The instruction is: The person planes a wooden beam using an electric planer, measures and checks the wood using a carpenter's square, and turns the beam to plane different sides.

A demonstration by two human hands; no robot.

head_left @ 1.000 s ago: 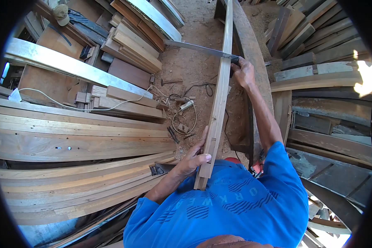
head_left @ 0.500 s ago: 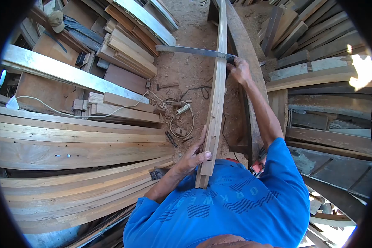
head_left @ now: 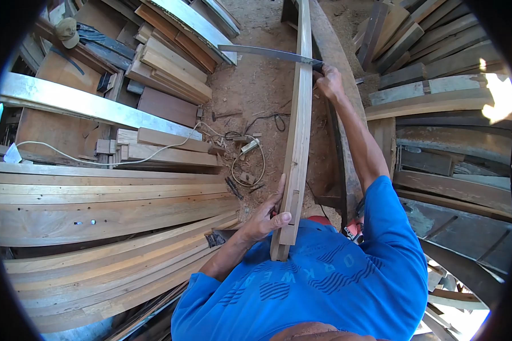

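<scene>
A long wooden beam (head_left: pixel 299 131) runs away from my chest up the middle of the view, its notched near end close to my blue shirt. My left hand (head_left: pixel 265 219) grips it near that end, fingers along the left side and thumb over the top. Farther along, my right hand (head_left: pixel 330 81) is closed around the dark handle of a handsaw (head_left: pixel 261 52). The saw's thin blade lies across the beam and points left. My right fingers partly hide the handle.
Stacked planks (head_left: pixel 114 213) fill the left side, and more boards (head_left: pixel 438 94) are piled on the right. A thick timber (head_left: pixel 338 57) stands right of the beam. A white power strip (head_left: pixel 249 146) with a looped cord lies on the sawdust-covered ground.
The saw and my right hand have shifted slightly farther up the beam, and the blade slants more. My left hand keeps its hold. The view has shifted a little.
</scene>
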